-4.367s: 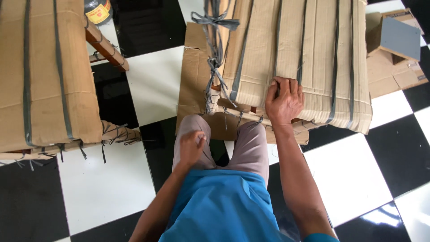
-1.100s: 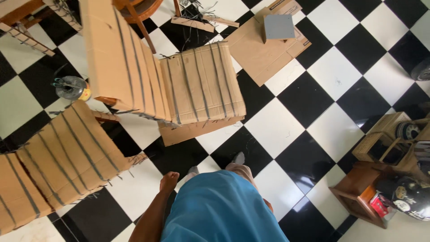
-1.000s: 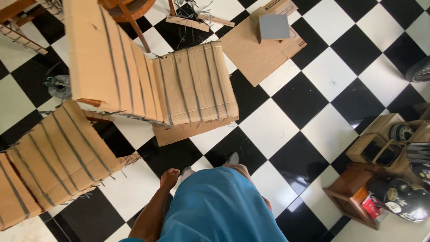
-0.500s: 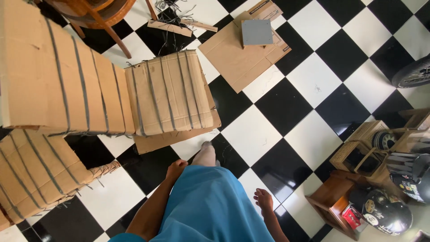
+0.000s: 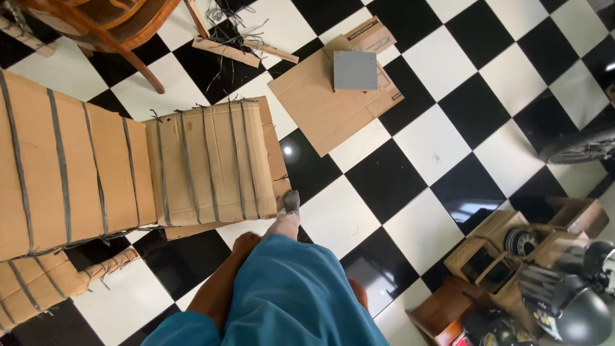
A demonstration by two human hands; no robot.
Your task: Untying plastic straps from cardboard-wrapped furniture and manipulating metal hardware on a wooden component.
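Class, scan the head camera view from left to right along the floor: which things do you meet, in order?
Large strapped cardboard bundle → smaller strapped cardboard bundle → flat cardboard sheet with a grey square piece on it → small open wooden boxes → dark helmet.

The left hand (image 5: 245,243) hangs low by the thigh, its bare forearm running down along the blue shirt, fingers loosely curled and holding nothing. The right hand (image 5: 360,296) barely shows past the shirt's edge, its fingers hidden.
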